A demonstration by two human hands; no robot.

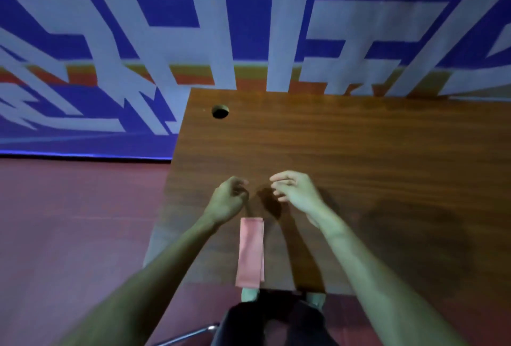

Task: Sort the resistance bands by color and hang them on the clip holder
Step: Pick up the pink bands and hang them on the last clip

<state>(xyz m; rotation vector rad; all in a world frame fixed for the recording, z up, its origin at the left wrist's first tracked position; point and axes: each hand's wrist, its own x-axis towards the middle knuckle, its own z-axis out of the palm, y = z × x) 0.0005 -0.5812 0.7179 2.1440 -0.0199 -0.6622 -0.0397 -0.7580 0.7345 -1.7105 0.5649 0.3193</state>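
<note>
Here we see a pink resistance band [250,252] lying flat on the brown wooden surface [359,146], its long axis running from the near edge of that surface away from us. The near end of the band overhangs the near edge a little; the far end stops just short of the two hands.

The left hand [227,199] hovers just beyond the far end of the band and slightly to its left. Its fingers [238,181] are curled inward in a loose pinch, and the picture is too blurred for us to tell whether they hold anything; they look apart from the band, with a strip of bare wood and shadow between them and its far edge. The right hand [297,193] hovers beyond the band and to its right, a little farther from it than the left. Its fingers [282,181] are also loosely curled, tips pointing toward the left hand, and nothing shows between them. Neither hand touches the band.

Well beyond the band, near the far left corner of the surface, there is a round cable hole [220,111]. Behind the surface stands a blue and white patterned wall [166,27], and left of the band lies a reddish floor [69,221].
</note>
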